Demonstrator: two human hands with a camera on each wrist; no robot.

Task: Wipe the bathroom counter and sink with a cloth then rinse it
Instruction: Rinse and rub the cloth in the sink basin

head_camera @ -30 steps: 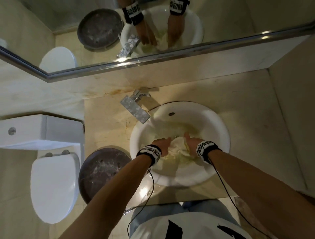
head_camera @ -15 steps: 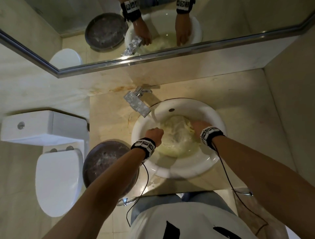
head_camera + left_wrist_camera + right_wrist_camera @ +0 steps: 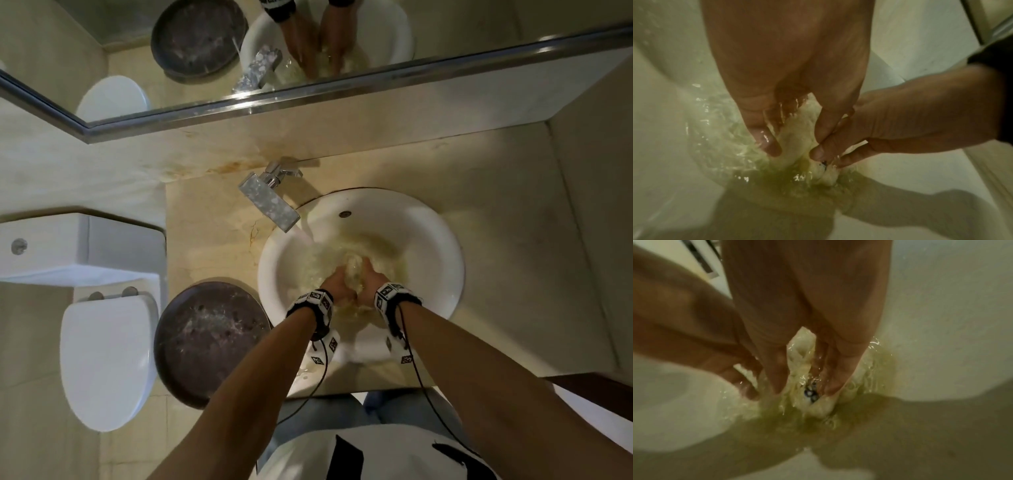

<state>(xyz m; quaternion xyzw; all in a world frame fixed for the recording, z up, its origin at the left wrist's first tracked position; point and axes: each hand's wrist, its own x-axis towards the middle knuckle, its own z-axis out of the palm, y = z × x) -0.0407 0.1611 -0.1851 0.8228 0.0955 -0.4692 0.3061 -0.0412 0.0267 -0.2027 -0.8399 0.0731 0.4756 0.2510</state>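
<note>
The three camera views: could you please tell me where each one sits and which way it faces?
Head: above, facing down at the sink, faucet and toilet; both forearms and torso show.
Left wrist: along the left hand into the wet basin; the right hand enters from the right.
Right wrist: along the right hand; the left hand alongside.
Shared: both hands gripping the cloth.

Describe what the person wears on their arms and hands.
Both forearms are bare, with no sleeves or gloves. Behind the left hand and the right hand sits a black wristband bearing white square tags with black patterns. A thin black cable trails from each band towards the body.
</note>
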